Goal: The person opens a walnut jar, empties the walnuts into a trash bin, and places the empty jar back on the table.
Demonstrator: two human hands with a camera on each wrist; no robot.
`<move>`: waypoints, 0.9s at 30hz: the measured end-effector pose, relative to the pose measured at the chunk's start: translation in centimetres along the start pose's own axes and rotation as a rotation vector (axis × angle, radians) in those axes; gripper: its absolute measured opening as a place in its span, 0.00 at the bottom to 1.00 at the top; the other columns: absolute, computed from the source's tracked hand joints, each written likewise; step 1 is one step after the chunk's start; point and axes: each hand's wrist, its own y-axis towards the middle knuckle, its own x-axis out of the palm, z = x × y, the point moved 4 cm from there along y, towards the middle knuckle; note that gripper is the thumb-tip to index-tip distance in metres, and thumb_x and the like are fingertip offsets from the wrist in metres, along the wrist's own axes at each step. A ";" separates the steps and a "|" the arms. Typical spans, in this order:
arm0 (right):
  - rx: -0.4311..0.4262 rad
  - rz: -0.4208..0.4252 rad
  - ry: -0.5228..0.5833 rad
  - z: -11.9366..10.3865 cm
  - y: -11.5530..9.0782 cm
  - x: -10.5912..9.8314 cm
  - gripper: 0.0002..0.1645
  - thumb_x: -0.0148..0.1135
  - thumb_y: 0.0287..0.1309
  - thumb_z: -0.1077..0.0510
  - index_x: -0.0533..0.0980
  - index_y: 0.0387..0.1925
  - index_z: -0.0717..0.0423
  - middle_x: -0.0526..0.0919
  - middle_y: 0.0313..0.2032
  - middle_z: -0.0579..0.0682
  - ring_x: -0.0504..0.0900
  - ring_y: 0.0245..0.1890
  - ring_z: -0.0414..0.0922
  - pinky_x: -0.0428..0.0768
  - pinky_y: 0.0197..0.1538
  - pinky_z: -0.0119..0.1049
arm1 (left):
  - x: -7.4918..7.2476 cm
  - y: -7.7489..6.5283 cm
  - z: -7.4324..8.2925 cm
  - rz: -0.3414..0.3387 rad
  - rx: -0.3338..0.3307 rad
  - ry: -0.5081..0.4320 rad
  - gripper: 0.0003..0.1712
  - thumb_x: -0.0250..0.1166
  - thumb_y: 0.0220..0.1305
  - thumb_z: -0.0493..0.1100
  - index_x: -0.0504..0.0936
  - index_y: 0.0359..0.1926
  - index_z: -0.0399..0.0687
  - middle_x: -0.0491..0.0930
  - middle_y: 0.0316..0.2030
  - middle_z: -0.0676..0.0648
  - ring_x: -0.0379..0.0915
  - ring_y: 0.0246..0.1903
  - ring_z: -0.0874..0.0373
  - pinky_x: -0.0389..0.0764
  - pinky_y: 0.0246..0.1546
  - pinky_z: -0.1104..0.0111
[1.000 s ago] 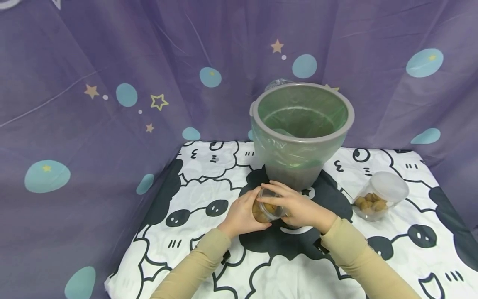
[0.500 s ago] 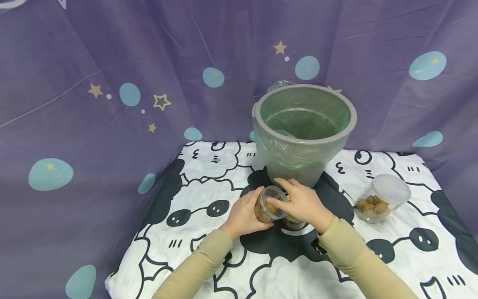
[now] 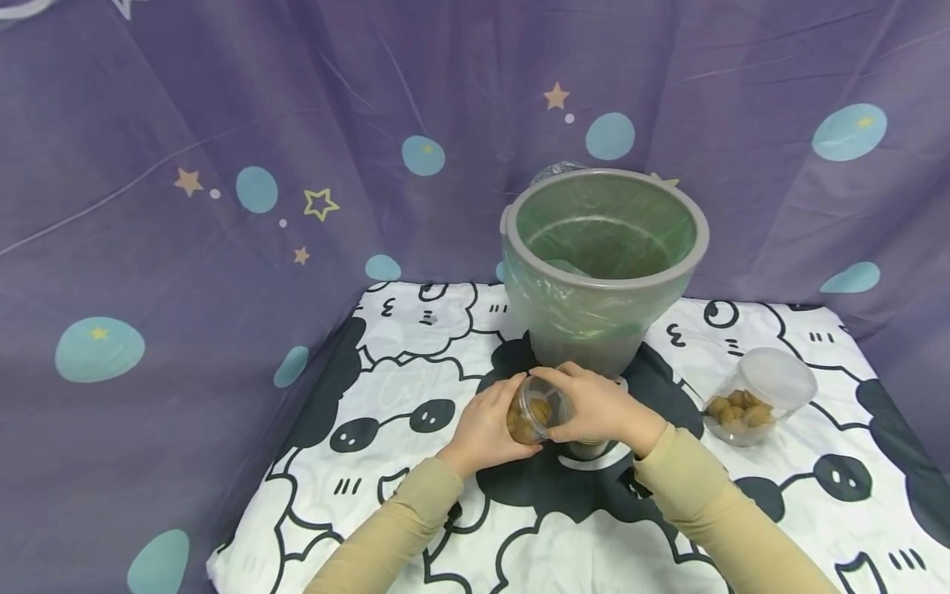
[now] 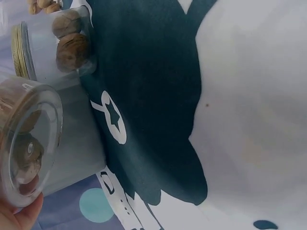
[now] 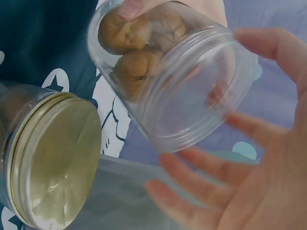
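Note:
My left hand [image 3: 486, 425] grips a clear plastic jar [image 5: 184, 81], tilted with its uncovered mouth toward my right hand. Several walnuts [image 5: 125, 31] lie deep inside it. My right hand [image 3: 597, 408] is at the mouth, its thumb [image 5: 264, 42] at the rim and its other fingers spread beside it, with nothing pinched between them. Below my right hand stands a second clear jar [image 3: 589, 450], topped by a gold lid [image 5: 64, 165]. Walnuts [image 4: 72, 50] show through its wall in the left wrist view.
A grey bin [image 3: 582, 355] lined with a green bag stands behind the hands. To the right, a larger clear jar [image 3: 731, 433] with a whitish lid [image 3: 779, 379] holds several walnuts. A patterned black-and-white cloth [image 3: 416, 379] covers the table; a purple curtain [image 3: 460, 223] hangs behind.
My right hand lifts away from across the jar's mouth, its thumb dips into the opening, then thumb and fingers spread around the rim. My left hand keeps the jar nearly in place.

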 end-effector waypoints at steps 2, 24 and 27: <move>-0.073 -0.014 0.039 -0.1 0.0 0.0 0.48 0.74 0.37 0.57 0.66 0.65 0.50 0.71 0.55 0.60 0.74 0.50 0.57 0.79 0.44 0.49 | -0.1 0.0 0.0 -0.007 -0.011 -0.016 0.60 0.77 0.36 0.61 0.57 0.68 0.48 0.74 0.52 0.48 0.75 0.49 0.56 0.77 0.51 0.62; -0.007 0.147 0.046 1.0 0.0 -0.3 0.44 0.63 0.52 0.35 0.66 0.66 0.50 0.72 0.58 0.58 0.78 0.51 0.57 0.79 0.47 0.54 | -0.6 0.4 -0.2 -0.008 -0.024 -0.061 0.61 0.79 0.34 0.60 0.59 0.67 0.46 0.75 0.53 0.46 0.75 0.50 0.53 0.78 0.50 0.62; 0.083 0.110 0.013 0.9 0.1 -0.2 0.44 0.60 0.52 0.31 0.67 0.65 0.49 0.77 0.54 0.57 0.81 0.45 0.56 0.80 0.43 0.53 | -0.5 0.4 -0.1 -0.014 -0.013 -0.053 0.61 0.79 0.34 0.60 0.59 0.67 0.47 0.75 0.53 0.47 0.75 0.50 0.55 0.77 0.51 0.63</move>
